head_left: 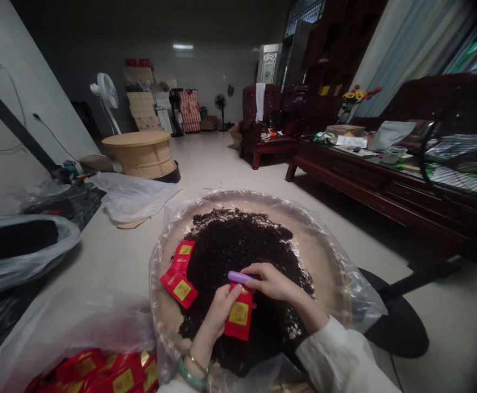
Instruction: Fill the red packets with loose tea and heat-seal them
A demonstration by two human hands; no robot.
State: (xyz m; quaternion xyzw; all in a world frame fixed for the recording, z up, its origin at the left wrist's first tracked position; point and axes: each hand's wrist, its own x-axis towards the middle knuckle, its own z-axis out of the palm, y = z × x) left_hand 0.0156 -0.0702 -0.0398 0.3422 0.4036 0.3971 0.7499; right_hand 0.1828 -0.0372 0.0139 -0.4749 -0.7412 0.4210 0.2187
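My left hand is closed on the side of a red packet with a yellow square on its front. Across the packet's top edge lies a slim lilac tool, rounded like a bag clip or small sealer; its exact kind is unclear. My right hand pinches that tool at its right end. Both hands are over a heap of dark, loose tea-like leaves on a round, plastic-lined tray. Two more red packets, one upper and one lower, rest at the heap's left side, overlapping.
A plastic bag of red packets stands at lower left, below a bag of dark material. Right of the tray is a black round base. Beyond are a round wooden stool and a low dark table.
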